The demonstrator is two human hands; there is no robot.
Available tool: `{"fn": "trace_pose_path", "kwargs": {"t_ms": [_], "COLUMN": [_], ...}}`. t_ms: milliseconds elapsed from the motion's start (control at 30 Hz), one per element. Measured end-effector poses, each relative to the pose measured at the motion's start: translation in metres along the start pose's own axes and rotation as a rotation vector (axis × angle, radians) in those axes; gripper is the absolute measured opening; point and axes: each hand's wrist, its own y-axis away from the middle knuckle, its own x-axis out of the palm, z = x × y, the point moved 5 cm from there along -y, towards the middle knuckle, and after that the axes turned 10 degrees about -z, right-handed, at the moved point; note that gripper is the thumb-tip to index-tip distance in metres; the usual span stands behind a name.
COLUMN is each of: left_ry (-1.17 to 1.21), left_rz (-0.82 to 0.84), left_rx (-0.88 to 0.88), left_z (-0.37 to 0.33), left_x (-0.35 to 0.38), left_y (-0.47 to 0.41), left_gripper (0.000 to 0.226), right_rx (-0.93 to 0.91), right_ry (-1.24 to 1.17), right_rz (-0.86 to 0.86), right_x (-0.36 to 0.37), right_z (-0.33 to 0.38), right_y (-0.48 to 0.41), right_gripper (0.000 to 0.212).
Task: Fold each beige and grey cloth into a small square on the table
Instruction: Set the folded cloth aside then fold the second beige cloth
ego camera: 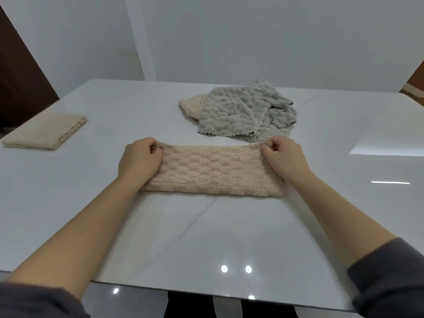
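Beige cloth (213, 171) lies folded on the surface (206, 237), our left hand (140, 158) and right hand (283, 157) pinching its far corners; uneven pulling could skew the fold.

A glossy white table (206, 237) with faint grey veining is seen across the near and middle scene. A plain white wall (263, 37) is noted behind it. A dark brown panel (20, 83) is recorded at far left and a brown surface (418, 74) at far right. Round light reflections (224, 269) are observed by the table's near edge, and a bright patch (387, 143) on its right.
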Motion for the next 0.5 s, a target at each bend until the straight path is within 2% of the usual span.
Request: {"fn": "trace_pose_path", "kwargs": {"t_ms": [133, 267, 500], "left_ry": [-0.208, -0.233, -0.325], "left_rz": [-0.040, -0.155, -0.117], "left_rx": [0.051, 0.103, 0.167], "left_z": [-0.004, -0.001, 0.001], "left_x": [0.014, 0.013, 0.021], "left_y": [-0.009, -0.005, -0.018], "left_gripper": [0.019, 0.020, 0.022], "right_rx": [-0.071, -0.109, -0.121], "right_ry": [0.174, 0.285, 0.440], "right_rz": [-0.060, -0.103, -0.102], "right_x": [0.011, 0.018, 0.023], "right_z": [-0.002, -0.004, -0.004], "right_y": [-0.007, -0.010, -0.011], "right_gripper": [0.017, 0.018, 0.018]}}
